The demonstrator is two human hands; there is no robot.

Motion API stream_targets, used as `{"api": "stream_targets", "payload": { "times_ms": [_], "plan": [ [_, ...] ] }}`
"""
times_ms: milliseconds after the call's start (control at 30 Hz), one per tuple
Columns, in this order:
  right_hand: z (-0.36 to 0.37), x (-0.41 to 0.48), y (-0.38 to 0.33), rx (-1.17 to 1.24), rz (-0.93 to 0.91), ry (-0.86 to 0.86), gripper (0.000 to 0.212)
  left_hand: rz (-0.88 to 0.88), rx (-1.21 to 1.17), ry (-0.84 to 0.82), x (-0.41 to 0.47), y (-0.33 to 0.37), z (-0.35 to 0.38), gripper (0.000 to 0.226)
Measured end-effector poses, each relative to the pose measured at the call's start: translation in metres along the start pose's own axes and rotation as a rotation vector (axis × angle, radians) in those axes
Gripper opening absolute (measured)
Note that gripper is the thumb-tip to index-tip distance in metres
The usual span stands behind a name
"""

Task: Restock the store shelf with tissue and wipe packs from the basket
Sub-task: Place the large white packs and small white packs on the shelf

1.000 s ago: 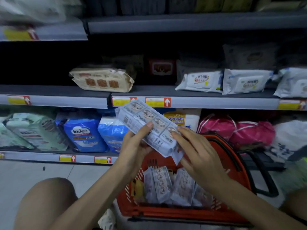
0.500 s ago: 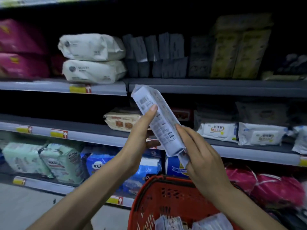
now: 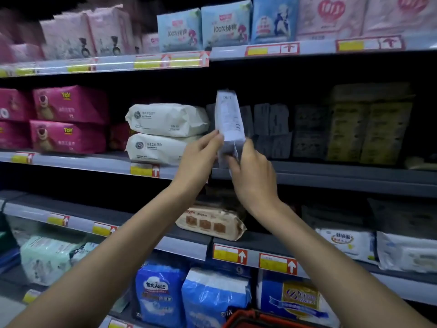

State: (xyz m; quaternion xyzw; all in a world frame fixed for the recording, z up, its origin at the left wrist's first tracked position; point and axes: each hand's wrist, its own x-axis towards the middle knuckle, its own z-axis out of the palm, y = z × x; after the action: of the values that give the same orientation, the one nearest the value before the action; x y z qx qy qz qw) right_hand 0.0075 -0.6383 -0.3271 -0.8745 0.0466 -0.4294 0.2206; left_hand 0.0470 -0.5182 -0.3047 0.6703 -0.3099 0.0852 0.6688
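A long white tissue pack (image 3: 229,119) stands nearly upright in front of the second shelf (image 3: 331,172). My left hand (image 3: 199,157) pinches its lower left side and my right hand (image 3: 253,171) grips its bottom end. Behind the pack a row of similar grey-white packs (image 3: 272,129) stands upright on that shelf. Only the red rim of the basket (image 3: 250,319) shows at the bottom edge.
Two white wipe packs (image 3: 165,132) lie stacked left of the held pack, with pink packs (image 3: 68,119) further left. Yellow-green packs (image 3: 369,131) stand at the right. A brown wipe pack (image 3: 210,223) lies on the shelf below. Blue packs (image 3: 212,297) fill the bottom shelf.
Both hands have lifted the tissue pack from above the basket up to the second shelf and turned it upright. The view has tilted up, and the basket has dropped almost out of sight.
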Motion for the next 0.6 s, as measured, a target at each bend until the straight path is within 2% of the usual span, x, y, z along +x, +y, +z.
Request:
{"api": "stream_targets", "payload": {
  "times_ms": [67, 133, 267, 400, 600],
  "plan": [
    [0.011, 0.021, -0.007, -0.198, 0.044, -0.146, 0.031, -0.110, 0.082, 0.020, 0.019, -0.022, -0.007, 0.024],
    [0.024, 0.031, -0.006, -0.252, 0.082, -0.250, 0.029, -0.171, 0.194, 0.018, 0.029, -0.043, -0.011, 0.018],
    [0.037, 0.048, 0.003, -0.222, 0.149, -0.261, 0.036, -0.157, 0.302, 0.023, 0.039, -0.063, -0.011, 0.036],
    [0.034, 0.049, 0.000, -0.180, 0.195, -0.270, 0.037, -0.200, 0.278, 0.029, 0.041, -0.058, -0.010, 0.020],
    [0.025, 0.030, 0.003, -0.114, 0.188, -0.278, 0.029, -0.174, 0.297, -0.058, 0.023, -0.050, -0.012, 0.019]
  ]
}}
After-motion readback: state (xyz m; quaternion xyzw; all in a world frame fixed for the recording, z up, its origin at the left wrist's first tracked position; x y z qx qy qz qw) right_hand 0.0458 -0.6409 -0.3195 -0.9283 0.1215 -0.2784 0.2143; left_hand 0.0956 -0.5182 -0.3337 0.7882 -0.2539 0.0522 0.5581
